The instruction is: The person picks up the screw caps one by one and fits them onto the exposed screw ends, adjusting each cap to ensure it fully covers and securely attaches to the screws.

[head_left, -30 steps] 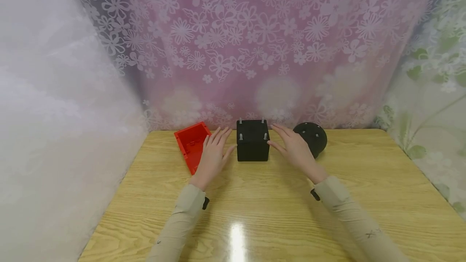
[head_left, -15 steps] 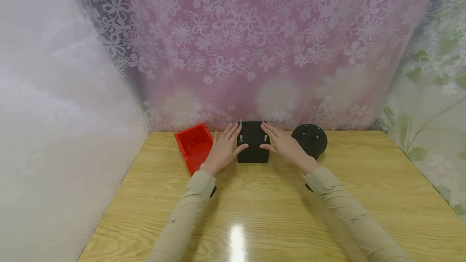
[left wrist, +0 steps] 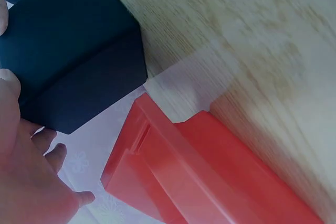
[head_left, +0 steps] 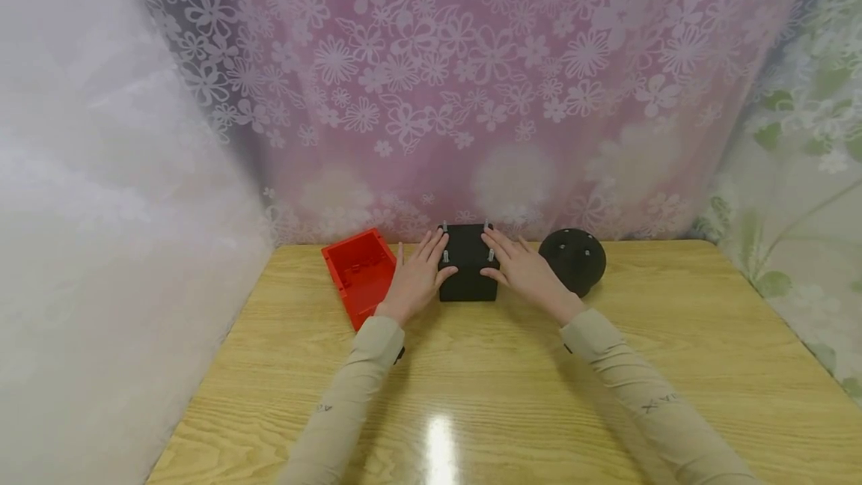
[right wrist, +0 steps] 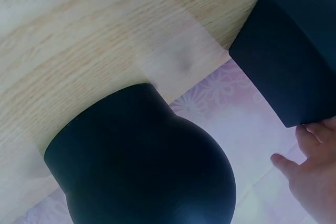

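Note:
A black box with a short metal peg at each top corner stands at the table's back edge. My left hand rests along its left top edge, fingers nearly straight and thumb at the front. Mirroring it, my right hand lies along the right top edge, thumb likewise on the front. In the left wrist view the box shows plain smooth sides, with several fingertips of the left hand reaching beyond it. The right wrist view has the right hand at the box's upper edge.
Left of the box sits an open red container, partly behind the left hand. To the right is a black rounded, mushroom-like piece with small metal studs on top. A floral curtain hangs behind the wooden table.
Both hands have come inward from beside the black box and now touch its top edges. Over the last half second they barely moved; the red container has shifted very slightly.

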Tool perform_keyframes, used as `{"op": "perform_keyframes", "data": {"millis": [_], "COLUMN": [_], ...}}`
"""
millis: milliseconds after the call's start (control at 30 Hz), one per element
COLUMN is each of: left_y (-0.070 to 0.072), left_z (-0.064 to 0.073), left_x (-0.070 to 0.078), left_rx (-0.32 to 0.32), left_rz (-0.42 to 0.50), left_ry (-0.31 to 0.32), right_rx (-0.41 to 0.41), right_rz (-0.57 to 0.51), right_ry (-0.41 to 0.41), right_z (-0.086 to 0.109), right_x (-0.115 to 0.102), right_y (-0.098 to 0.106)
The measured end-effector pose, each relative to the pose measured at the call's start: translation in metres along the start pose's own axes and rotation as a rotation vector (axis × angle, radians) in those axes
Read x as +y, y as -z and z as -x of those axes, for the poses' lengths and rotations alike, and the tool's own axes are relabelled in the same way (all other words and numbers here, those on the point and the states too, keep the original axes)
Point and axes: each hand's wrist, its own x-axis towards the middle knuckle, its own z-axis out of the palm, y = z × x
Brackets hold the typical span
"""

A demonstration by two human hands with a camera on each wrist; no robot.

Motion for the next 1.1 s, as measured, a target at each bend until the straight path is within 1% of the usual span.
{"op": "perform_keyframes", "data": {"millis": [200, 500, 767, 1033, 1100], "left_y": [-0.002, -0.0028, -0.0052, -0.0053, -0.0053], "left_z": [0.0006, 0.0018, 0.0038, 0.0061, 0.0069], "left_x": [0.0022, 0.0047, 0.0054, 0.007, 0.0072], "left_rx": [0.002, 0.026, 0.038, 0.043, 0.042], "left_rz": [-0.015, -0.019, -0.028, -0.04, -0.04], "left_ry": [0.012, 0.012, 0.018, 0.013, 0.012], "right_rx": [-0.005, -0.004, -0.022, 0.026, 0.022], "right_rz": [0.009, -0.003, -0.025, 0.012, 0.01], "right_ry": [-0.009, -0.001, -0.014, 0.015, 0.01], "right_z": [-0.0003, 0.0002, 0.0013, 0.0042, 0.005], "right_x": [0.0, -0.0035, -0.0055, -0.0059, -0.0064], "right_y": [-0.0034, -0.0001, 0.0005, -0.0008, -0.0008]}}
